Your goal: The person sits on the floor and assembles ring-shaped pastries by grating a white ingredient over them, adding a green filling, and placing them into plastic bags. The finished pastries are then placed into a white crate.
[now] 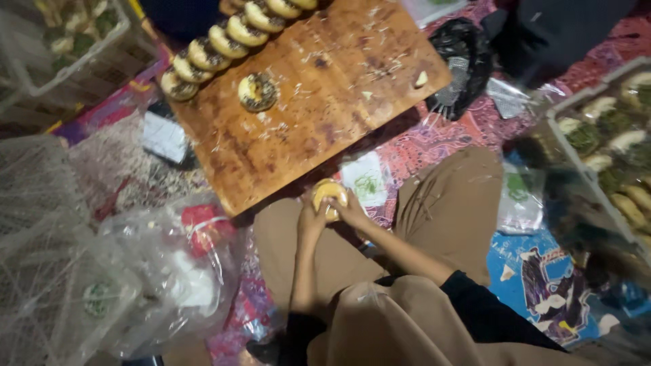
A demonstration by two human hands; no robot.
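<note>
My left hand and my right hand meet in front of me and both grip one plain yellow-tan donut, just off the near edge of a wooden board. On the board lies a single donut with dark sprinkles. Along the board's far left edge runs a row of several topped donuts. My legs in tan trousers are folded below my hands.
A clear plastic bag with red and white packets lies at my left. White mesh trays stand further left. A tray of filled pastries sits at the right. A black bag lies beyond the board. Another person's dark clothing shows at top right.
</note>
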